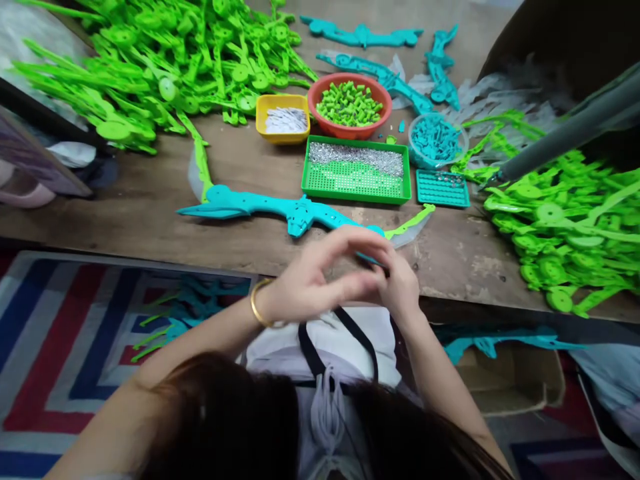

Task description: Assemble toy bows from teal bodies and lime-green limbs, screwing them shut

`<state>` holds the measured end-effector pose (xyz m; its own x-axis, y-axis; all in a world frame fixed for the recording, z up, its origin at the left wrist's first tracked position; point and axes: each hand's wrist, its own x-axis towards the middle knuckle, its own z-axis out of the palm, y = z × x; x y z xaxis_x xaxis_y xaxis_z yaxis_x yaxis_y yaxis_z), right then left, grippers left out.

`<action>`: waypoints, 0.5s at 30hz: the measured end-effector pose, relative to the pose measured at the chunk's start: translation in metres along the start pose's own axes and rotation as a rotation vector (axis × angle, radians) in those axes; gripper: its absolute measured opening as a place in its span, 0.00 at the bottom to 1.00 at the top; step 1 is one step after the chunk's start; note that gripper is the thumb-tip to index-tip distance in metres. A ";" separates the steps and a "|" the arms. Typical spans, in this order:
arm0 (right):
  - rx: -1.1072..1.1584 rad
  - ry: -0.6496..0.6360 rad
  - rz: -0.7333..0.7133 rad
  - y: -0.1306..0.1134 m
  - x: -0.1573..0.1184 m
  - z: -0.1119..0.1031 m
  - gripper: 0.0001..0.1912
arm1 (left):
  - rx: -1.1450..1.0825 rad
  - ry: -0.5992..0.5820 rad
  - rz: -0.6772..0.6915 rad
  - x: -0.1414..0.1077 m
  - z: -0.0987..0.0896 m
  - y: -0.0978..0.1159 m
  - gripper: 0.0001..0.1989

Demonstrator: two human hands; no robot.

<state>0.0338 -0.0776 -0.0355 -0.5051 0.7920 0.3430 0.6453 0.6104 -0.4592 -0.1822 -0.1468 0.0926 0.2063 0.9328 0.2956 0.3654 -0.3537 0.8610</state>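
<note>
Head view, with the hands at the dial's centre and twelve o'clock at the far side of the desk [237,160]; from where I stand, the left hand [320,280], wearing a gold bangle, is arched with thumb and forefinger curved, its fingertips meeting the right hand [401,283], whose fingers bend inward; the hands are blurred there, so I cannot tell whether anything small is gripped between them.

A turquoise toy bow [299,217] lies across the desk just beyond the hands, from about ten o'clock to one, its right end partly hidden by them; a green limb stands at each end, the left limb [203,167] and the right limb [415,222], so I judge this bow well advanced; whether its fastenings are finished I cannot tell.

Plenty seems left; a heap of green parts [240,73] sprawls towards half past ten, another green heap [553,215] at half past two; a green tray [357,196] of silvery bits sits at twelve, a red bowl [325,127] of green plugs behind it, a yellow dish [283,139] of pale pieces at eleven; beyond, near twelve, a turquoise bow body [363,35] shows no green limbs.
</note>
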 end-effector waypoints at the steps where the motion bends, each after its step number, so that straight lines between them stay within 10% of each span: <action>1: 0.026 0.008 -0.024 -0.001 0.002 -0.008 0.26 | 0.186 0.054 0.037 0.005 0.000 -0.017 0.19; 6: 0.246 -0.001 0.013 -0.021 0.020 -0.081 0.19 | 0.723 -0.015 0.302 0.022 0.004 -0.061 0.24; 10: 0.392 -0.080 0.148 -0.035 0.030 -0.136 0.18 | 0.652 0.059 0.501 0.030 0.008 -0.037 0.20; 15: 0.479 0.177 0.172 -0.032 0.028 -0.152 0.13 | 0.614 0.145 0.423 0.037 0.019 -0.009 0.18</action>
<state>0.0863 -0.0734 0.1127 -0.2842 0.8949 0.3441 0.3553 0.4316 -0.8291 -0.1604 -0.1103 0.0875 0.3353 0.6941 0.6370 0.7304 -0.6186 0.2897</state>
